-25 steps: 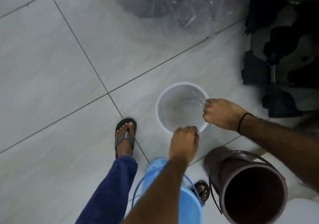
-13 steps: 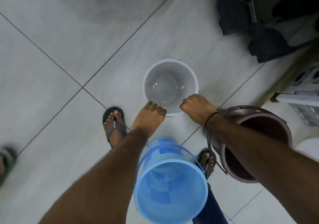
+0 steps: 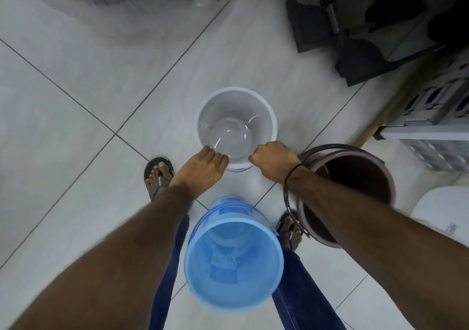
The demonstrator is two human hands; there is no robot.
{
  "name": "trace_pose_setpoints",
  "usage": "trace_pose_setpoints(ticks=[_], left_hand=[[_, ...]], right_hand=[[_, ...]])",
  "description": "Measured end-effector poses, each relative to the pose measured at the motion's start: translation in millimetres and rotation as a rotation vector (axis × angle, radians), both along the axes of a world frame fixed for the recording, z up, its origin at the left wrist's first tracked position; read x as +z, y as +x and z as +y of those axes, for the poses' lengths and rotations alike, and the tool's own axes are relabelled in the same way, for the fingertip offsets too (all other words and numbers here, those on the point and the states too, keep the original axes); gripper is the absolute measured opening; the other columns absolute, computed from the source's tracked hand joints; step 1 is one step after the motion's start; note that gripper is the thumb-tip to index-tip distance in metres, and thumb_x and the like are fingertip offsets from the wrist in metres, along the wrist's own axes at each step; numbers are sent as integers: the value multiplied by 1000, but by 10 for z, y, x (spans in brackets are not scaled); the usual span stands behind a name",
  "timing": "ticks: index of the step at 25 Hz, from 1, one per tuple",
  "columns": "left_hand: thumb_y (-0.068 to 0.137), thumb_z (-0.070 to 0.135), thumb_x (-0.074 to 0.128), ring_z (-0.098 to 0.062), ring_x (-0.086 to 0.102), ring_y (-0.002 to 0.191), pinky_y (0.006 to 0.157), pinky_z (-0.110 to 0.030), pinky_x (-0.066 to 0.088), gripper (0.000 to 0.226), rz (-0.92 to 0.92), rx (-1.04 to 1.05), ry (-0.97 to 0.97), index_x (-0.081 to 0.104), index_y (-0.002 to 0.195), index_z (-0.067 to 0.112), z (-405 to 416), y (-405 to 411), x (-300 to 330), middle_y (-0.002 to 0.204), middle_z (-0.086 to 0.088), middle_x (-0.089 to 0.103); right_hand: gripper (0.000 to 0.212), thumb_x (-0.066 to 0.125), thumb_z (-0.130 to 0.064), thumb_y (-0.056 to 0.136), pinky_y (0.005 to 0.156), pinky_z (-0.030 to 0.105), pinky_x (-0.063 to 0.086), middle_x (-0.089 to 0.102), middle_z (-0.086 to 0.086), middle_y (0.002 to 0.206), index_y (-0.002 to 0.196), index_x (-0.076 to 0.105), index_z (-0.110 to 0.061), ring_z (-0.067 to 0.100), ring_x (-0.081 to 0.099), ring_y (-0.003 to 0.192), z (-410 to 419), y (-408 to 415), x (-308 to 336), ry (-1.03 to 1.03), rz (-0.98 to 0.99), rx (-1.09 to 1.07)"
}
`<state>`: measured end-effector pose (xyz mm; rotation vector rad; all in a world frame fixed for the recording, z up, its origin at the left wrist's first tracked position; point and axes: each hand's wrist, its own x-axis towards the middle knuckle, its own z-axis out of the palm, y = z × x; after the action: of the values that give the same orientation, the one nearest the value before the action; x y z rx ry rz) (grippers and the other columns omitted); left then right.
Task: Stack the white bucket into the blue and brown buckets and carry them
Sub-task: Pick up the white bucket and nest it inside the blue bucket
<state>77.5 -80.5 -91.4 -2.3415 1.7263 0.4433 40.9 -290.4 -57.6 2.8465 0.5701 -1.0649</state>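
Both hands, left hand (image 3: 203, 167) and right hand (image 3: 272, 162), pinch the white bucket (image 3: 236, 126) rim with closed fingers; that shallow grip could slip while lifting toward the blue bucket (image 3: 233, 261).

- Bare tile floor (image 3: 83, 80) is left open to the left of and beyond the white bucket (image 3: 237, 101).
- The near rim of the white bucket is taken up by the left hand (image 3: 203, 168) and right hand (image 3: 272, 160).
- The right side is blocked by the brown bucket (image 3: 355, 174), just beside the right wrist.
- The near side is closed off by the blue bucket (image 3: 233, 261), set between the legs.
- The far right is crowded by dark objects (image 3: 355, 37) and a crate (image 3: 436, 116).
- The far left is bounded by plastic wrap (image 3: 114, 2).
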Motion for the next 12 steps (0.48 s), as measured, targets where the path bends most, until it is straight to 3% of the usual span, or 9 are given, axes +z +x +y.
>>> trace_pose_setpoints(ticks=[6, 9, 12], left_hand=[[94, -10, 5, -37, 58, 94, 106, -49, 41, 54, -150, 82, -70, 50, 120, -4, 183, -580, 1755, 100, -17, 60], [97, -10, 11, -36, 60, 87, 99, -49, 47, 49, -158, 114, -131, 56, 116, -4, 343, -1136, 2517, 95, -17, 63], [95, -12, 14, -37, 59, 84, 95, -50, 49, 48, -141, 115, -162, 59, 109, -3, 572, -1749, 2827, 92, -18, 63]], right_hand=[[22, 55, 2, 83, 59, 33, 39, 69, 8, 94, 92, 66, -15, 33, 67, 81, 76, -460, 1681, 51, -26, 10], [21, 57, 1, 83, 63, 34, 47, 70, 8, 95, 94, 67, -15, 33, 69, 84, 185, -896, 2470, 115, -33, 39], [19, 59, -1, 86, 70, 37, 53, 71, 9, 98, 98, 68, -14, 34, 70, 89, 398, -1461, 2845, 134, 21, 69]])
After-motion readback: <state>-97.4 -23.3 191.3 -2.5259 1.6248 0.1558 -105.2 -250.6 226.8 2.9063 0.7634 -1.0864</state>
